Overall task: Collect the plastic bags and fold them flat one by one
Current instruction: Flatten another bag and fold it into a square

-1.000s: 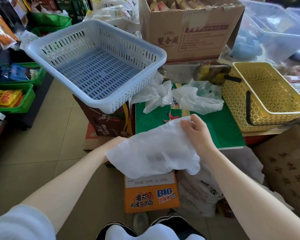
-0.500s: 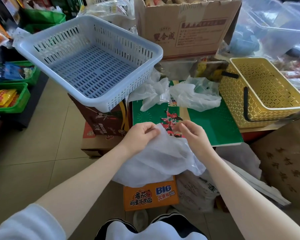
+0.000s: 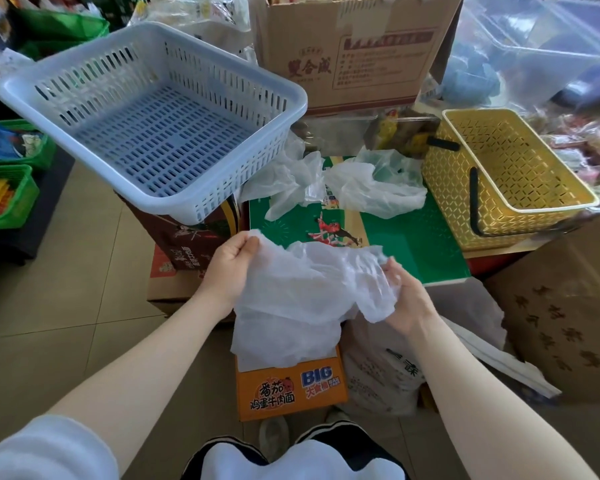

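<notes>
Left hand (image 3: 230,268) pinches top left corner of white plastic bag (image 3: 302,306); right hand (image 3: 404,296) grips its bunched right edge. Bag hangs crumpled off near edge of green box top (image 3: 426,244). Two loose bags (image 3: 347,185) lie at its far edge, between blue basket (image 3: 153,116) and yellow basket (image 3: 506,178).

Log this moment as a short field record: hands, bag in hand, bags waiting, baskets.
left hand: pinches the held bag's upper left edge
right hand: grips its right side
held bag: white, crumpled, not yet flat
waiting bags: two, loose on the green box
baskets: white basket and yellow basket, nothing visible inside
</notes>
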`<act>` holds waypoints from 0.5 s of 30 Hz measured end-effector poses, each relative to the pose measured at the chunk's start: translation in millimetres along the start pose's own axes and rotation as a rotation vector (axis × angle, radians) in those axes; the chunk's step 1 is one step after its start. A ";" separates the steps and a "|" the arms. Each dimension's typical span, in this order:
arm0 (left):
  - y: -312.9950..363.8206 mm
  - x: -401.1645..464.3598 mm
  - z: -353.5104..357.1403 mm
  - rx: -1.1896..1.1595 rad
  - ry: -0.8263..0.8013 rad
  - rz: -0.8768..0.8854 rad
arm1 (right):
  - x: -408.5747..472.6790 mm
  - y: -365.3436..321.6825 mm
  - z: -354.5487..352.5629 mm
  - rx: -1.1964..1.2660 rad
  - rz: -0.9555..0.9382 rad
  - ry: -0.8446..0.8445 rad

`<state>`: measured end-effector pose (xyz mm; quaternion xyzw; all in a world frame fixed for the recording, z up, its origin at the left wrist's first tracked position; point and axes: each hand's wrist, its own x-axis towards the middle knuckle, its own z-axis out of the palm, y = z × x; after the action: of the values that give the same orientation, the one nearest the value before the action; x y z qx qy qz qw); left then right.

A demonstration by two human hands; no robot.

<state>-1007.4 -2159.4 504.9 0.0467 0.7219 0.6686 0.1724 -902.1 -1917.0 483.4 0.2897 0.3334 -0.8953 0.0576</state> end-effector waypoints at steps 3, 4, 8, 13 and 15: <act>-17.7 8.5 -16.4 0.153 0.313 -0.122 | 3.1 -17.8 -5.2 0.315 -0.148 0.286; -23.5 8.9 -20.5 0.186 0.351 -0.148 | 5.5 -23.0 -8.7 0.374 -0.190 0.367; -37.0 12.7 -19.3 0.202 0.336 -0.207 | 7.3 -23.9 -5.2 0.390 -0.256 0.171; -30.3 12.9 -7.4 0.745 0.309 0.323 | 10.5 -21.4 25.7 0.233 -0.282 0.098; -24.7 10.6 6.2 0.847 0.027 0.536 | 13.5 -18.4 35.9 0.249 -0.269 0.075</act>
<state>-1011.4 -2152.8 478.4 0.2879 0.8947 0.3380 -0.0488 -935.9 -1924.3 508.2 0.2804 0.2575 -0.9180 -0.1114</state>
